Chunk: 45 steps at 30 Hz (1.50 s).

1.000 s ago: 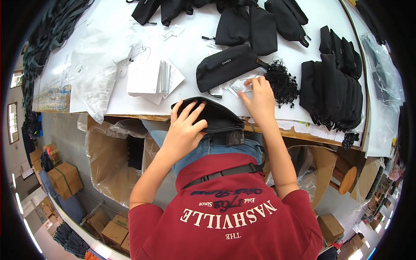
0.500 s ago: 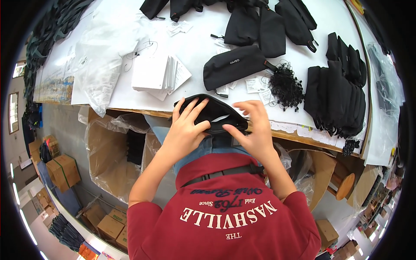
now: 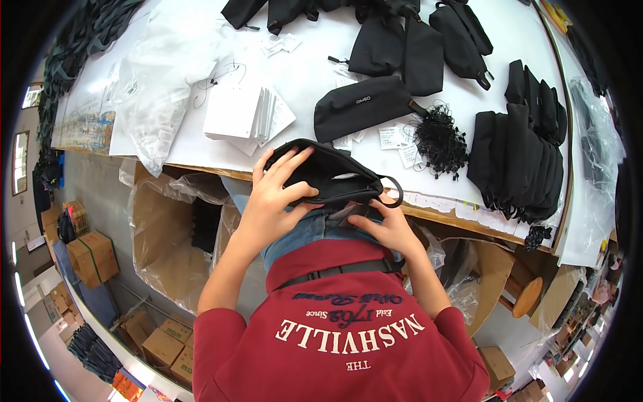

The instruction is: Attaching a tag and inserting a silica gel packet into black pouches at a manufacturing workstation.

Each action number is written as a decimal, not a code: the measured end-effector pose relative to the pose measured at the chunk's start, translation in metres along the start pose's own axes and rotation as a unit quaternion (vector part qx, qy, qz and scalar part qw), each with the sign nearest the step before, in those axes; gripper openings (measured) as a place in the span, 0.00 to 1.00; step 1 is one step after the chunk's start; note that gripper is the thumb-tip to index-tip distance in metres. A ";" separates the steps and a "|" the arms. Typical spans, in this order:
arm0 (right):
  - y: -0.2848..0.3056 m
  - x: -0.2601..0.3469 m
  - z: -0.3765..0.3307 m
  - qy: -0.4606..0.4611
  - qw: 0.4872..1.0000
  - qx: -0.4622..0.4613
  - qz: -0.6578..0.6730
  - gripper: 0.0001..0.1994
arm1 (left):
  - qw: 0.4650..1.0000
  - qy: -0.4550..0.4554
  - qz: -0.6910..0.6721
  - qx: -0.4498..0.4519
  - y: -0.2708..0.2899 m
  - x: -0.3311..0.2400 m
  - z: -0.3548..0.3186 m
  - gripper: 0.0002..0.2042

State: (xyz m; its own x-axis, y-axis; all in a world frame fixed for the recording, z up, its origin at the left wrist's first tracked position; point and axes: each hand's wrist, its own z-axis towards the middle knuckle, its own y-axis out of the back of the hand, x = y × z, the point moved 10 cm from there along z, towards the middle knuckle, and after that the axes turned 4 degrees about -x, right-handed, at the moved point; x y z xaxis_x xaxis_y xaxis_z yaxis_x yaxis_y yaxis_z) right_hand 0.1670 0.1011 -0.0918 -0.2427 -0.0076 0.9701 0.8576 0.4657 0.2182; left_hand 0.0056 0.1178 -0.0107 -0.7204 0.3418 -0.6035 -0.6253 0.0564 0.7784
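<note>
Hands meet at the near edge of the white worktop [image 3: 315,80], both on one black pouch [image 3: 335,177] held just over that edge, above the person's lap. Left hand [image 3: 271,201] lies across the pouch's left end, fingers [image 3: 281,164] spread over its top and thumb tucked along the lower side. Right hand [image 3: 388,228] sits under the pouch's right end, fingers bent and close together at its underside, near a small loop [image 3: 392,194] that hangs off that end; whether they pinch anything there cannot be told.

Farther in on the worktop lies a second pouch [image 3: 362,107] on its side, with paper tags [image 3: 395,137] beside it and a tangle of black cords [image 3: 439,137] just to their right. A stack of white cards [image 3: 244,114] rests near the edge to the left, next to clear plastic bags [image 3: 157,100]. A row of black pouches [image 3: 519,157] stands packed together toward the right edge, and more lie along the far edge. Below the worktop stand open cardboard boxes [image 3: 164,234].
</note>
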 end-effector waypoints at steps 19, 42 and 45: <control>0.115 -0.040 0.003 0.068 0.764 -0.226 0.600 0.27 | 0.998 -0.044 0.046 0.012 -0.033 -0.008 0.006 0.11; 0.154 -0.009 0.023 0.066 0.901 -0.426 0.045 0.20 | 0.995 -0.081 0.031 0.052 -0.042 -0.015 0.006 0.11; 0.123 0.049 0.030 0.127 0.939 -0.309 -0.088 0.16 | 0.997 -0.059 0.045 0.000 -0.030 -0.014 0.006 0.12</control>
State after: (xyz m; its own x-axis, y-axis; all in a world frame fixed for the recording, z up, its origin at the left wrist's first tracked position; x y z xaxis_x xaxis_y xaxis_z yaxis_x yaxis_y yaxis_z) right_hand 0.2471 0.1842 -0.0208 -0.3576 -0.2829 0.8900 0.9323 -0.1635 0.3227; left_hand 0.0364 0.1174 -0.0250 -0.7332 0.4537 -0.5065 -0.5596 0.0206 0.8285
